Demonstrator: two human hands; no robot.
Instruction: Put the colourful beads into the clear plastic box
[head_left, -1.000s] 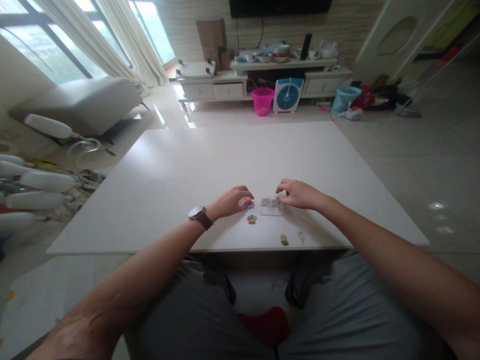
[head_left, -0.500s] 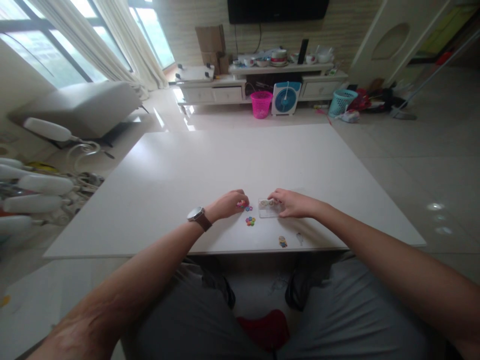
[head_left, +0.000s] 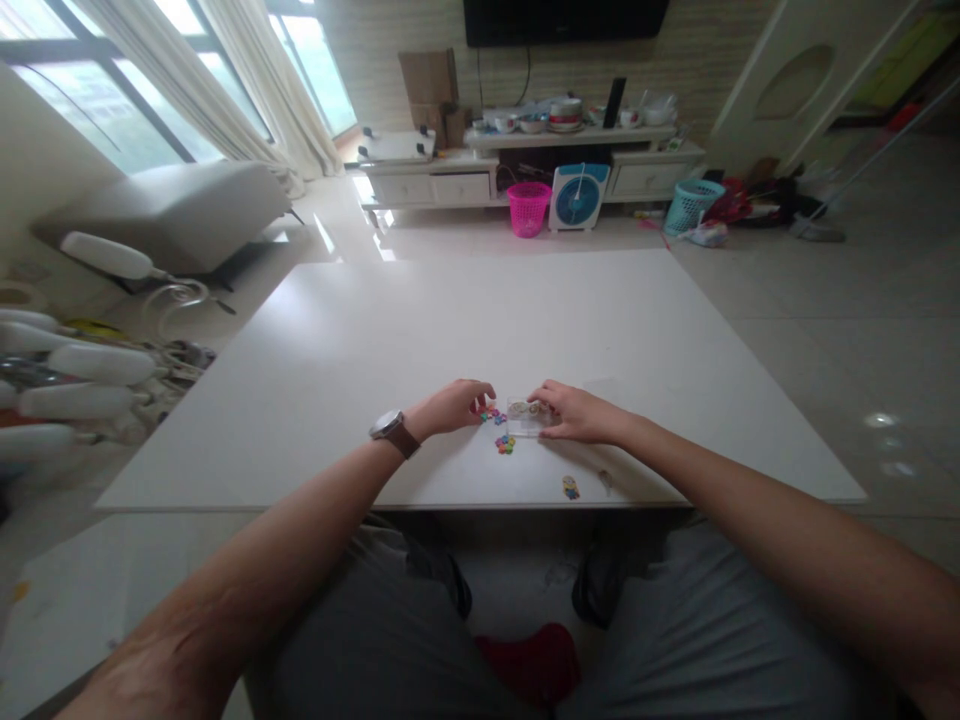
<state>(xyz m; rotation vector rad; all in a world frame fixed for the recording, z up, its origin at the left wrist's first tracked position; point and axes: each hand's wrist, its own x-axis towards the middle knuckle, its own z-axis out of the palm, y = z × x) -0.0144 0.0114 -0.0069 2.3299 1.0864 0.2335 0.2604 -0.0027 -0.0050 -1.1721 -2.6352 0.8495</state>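
Clear box [head_left: 523,425] sits just right of these colourful pieces [head_left: 499,417], my right hand [head_left: 583,414] gripping its right side, my left hand's [head_left: 454,405] fingers parted beside the pieces.

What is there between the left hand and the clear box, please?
In the head view, small colourful pieces lie on the white table, between the left hand and the clear box.
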